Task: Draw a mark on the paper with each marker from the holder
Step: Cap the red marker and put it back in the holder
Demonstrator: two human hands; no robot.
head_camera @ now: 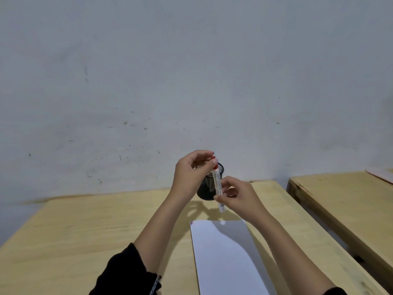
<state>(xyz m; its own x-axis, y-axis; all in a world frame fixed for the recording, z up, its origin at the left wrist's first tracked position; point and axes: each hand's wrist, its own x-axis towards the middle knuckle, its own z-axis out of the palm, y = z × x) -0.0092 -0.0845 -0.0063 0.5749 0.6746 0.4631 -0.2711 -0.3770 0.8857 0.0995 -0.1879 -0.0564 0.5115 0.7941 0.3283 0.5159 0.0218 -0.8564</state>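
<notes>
A white marker [218,185] with a red cap stands nearly upright in the air in front of the black mesh holder [207,189]. My left hand [190,174] pinches the red cap at the marker's top end. Lower down, my right hand [238,195] grips the white barrel. The holder stands on the wooden table [85,231] near its far edge, partly hidden by both hands; what it contains is hard to make out. A white sheet of paper [225,258] lies on the table below my hands, with small dark and red marks [191,222] at its far left corner.
A grey-white wall rises right behind the table. A second wooden table [350,201] stands to the right, separated by a narrow gap, with a pale flat object [382,174] at its far end. My dark sleeves show at the bottom of the view.
</notes>
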